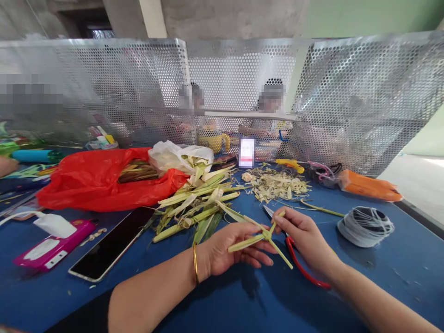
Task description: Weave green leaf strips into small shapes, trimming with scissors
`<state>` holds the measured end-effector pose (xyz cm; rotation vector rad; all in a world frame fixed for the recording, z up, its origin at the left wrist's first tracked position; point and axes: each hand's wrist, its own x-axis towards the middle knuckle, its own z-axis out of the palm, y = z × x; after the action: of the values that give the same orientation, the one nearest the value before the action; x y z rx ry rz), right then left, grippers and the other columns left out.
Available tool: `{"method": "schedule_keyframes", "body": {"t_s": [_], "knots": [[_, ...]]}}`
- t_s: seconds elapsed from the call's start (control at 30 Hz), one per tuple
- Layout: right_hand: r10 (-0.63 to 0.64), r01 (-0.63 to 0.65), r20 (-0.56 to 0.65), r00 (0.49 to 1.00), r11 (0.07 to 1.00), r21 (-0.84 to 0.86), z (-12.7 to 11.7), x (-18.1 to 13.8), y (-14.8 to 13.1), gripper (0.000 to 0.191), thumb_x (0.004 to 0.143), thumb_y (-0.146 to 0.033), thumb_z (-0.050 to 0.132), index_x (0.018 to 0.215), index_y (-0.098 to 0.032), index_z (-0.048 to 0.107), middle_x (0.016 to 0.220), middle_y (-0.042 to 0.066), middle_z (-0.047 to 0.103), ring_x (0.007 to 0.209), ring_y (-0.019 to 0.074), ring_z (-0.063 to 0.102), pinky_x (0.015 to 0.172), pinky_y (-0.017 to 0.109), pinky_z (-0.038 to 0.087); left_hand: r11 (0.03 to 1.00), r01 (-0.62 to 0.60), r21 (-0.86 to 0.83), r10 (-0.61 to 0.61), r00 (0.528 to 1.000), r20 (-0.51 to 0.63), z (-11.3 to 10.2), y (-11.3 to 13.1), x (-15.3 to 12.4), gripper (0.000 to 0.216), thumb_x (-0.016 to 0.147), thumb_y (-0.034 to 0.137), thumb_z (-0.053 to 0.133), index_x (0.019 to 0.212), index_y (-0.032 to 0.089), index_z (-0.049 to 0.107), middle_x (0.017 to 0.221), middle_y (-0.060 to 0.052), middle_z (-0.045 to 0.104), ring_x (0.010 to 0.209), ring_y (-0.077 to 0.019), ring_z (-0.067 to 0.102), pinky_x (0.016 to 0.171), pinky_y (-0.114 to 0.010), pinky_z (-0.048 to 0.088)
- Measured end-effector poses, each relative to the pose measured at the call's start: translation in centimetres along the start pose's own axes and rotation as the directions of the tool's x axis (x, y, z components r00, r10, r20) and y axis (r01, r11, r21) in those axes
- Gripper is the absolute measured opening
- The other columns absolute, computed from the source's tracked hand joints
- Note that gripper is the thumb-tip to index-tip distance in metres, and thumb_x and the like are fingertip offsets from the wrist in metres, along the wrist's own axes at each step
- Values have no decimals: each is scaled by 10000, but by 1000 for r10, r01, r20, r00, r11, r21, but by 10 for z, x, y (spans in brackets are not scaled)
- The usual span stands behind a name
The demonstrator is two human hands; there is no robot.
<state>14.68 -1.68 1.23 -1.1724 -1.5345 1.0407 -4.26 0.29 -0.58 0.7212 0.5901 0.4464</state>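
My left hand [233, 249] holds crossed pale green leaf strips [258, 237] between thumb and fingers, just above the blue table [243, 300]. A gold bangle sits on that wrist. My right hand [302, 236] pinches the upper end of one strip where the strips cross. Red-handled scissors [301, 266] lie under my right hand, blade tip pointing up left. A pile of long green and yellow leaves [197, 203] lies just beyond my left hand.
A red plastic bag [93, 180] and a white bag [176, 155] hold more leaves. Leaf trimmings [277, 182] are heaped behind. A coil of white thread [366, 225] lies right. A phone [111, 245] and a pink phone [52, 247] lie left. A perforated metal screen [364, 101] fences the table; people sit behind it.
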Motion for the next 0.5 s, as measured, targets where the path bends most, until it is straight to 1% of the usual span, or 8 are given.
{"method": "schedule_keyframes", "body": {"t_s": [0.13, 0.2, 0.27, 0.37, 0.43, 0.47, 0.5], "knots": [[19, -19, 9, 1000, 999, 27, 6, -3, 3, 303, 842, -438, 590, 679, -184, 566, 630, -16, 569, 634, 131, 527, 649, 256, 435, 964, -60, 260, 74, 996, -44, 9, -2, -5, 324, 759, 293, 692, 1046, 146, 658, 909, -104, 733, 676, -150, 695, 581, -197, 473], [36, -36, 2, 999, 999, 19, 7, -4, 5, 313, 829, -453, 596, 673, -183, 573, 625, -10, 582, 629, 136, 531, 639, 261, 438, 944, -67, 324, 97, 992, -78, 12, -3, -5, 318, 764, 323, 692, 1027, 146, 664, 876, -94, 733, 659, -140, 688, 566, -189, 457], [43, -43, -26, 999, 999, -20, 7, -3, 7, 324, 812, -464, 607, 653, -183, 575, 614, -6, 582, 618, 139, 523, 623, 264, 430, 936, -71, 346, 118, 986, -119, 13, -4, -4, 310, 768, 360, 681, 986, 140, 669, 819, -81, 730, 606, -132, 672, 526, -189, 438], [24, -42, -153, 988, 992, -118, 1, -1, 9, 356, 801, -474, 611, 597, -188, 550, 572, -16, 540, 583, 129, 481, 588, 256, 401, 933, -93, 348, 174, 962, -208, 13, -3, -2, 295, 756, 358, 684, 944, 133, 666, 715, -54, 713, 524, -118, 634, 477, -190, 403], [3, -47, -267, 964, 986, -158, -3, 1, 9, 395, 813, -501, 584, 572, -193, 527, 545, -18, 511, 561, 126, 458, 561, 252, 388, 933, -109, 344, 208, 942, -264, 14, -2, -1, 290, 746, 347, 690, 935, 130, 660, 677, -45, 704, 505, -113, 618, 473, -192, 389], [-1, -49, -301, 953, 986, -159, -4, 2, 9, 398, 815, -518, 573, 589, -193, 534, 551, -14, 516, 562, 128, 463, 555, 253, 391, 932, -114, 343, 218, 934, -282, 14, -2, -1, 287, 744, 342, 690, 933, 128, 657, 669, -45, 702, 506, -113, 615, 477, -193, 387], [3, -52, -310, 951, 988, -149, -4, 3, 8, 386, 806, -536, 574, 631, -192, 554, 574, -9, 533, 570, 133, 477, 552, 254, 399, 930, -120, 348, 228, 929, -291, 15, -3, -1, 284, 747, 340, 686, 931, 125, 657, 664, -45, 700, 507, -112, 612, 480, -195, 386]]}}
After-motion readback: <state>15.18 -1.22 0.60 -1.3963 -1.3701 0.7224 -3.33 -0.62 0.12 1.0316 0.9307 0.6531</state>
